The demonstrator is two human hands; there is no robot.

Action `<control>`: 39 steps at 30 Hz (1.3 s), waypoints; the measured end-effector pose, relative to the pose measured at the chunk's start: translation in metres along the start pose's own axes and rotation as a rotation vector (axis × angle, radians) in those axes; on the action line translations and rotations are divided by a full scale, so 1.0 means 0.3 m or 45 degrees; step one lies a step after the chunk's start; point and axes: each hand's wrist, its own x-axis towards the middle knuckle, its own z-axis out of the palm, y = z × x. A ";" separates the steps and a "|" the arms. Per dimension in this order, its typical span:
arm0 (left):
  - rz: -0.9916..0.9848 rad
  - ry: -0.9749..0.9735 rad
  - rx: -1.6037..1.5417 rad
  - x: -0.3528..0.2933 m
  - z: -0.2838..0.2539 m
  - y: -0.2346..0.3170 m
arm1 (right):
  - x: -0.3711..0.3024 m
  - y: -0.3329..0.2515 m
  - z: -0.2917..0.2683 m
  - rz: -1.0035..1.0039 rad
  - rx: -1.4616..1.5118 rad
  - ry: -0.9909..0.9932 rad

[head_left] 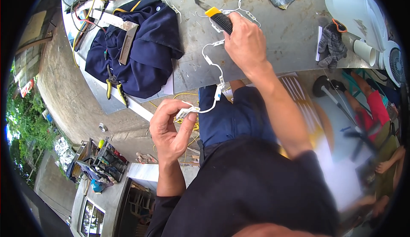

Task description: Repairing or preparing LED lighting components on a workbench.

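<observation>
Near the upper middle of the frame, the right hand has its grip closed around a black-handled utility knife with a yellow slider, blade pointing to the upper left over the grey metal desk. A white wire strung with small white modules runs from there down to the centre, where the left hand pinches its lower end between thumb and fingers. A dark blue cloth bundle lies on the desk at upper left.

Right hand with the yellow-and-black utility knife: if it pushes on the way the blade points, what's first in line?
Likely the dark navy jacket bunched on the grey metal table. The right hand aims the utility knife up-left; bare tabletop lies between, depth unclear.
</observation>
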 end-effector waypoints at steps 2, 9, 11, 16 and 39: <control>-0.021 -0.006 0.018 0.007 -0.016 -0.035 | 0.061 0.050 -0.050 -0.034 0.029 0.038; -0.295 0.189 -0.148 0.080 0.030 -0.128 | 0.180 0.050 -0.152 -0.343 0.067 -0.003; -0.202 0.206 -0.153 0.088 0.033 -0.125 | 0.136 0.042 -0.095 -0.677 0.320 -0.294; 0.113 0.379 -0.188 0.160 -0.020 -0.100 | 0.012 0.106 -0.056 -0.923 0.084 -0.088; 0.168 -0.706 0.410 0.772 0.181 0.388 | -0.304 -0.234 0.032 -0.053 0.989 -0.042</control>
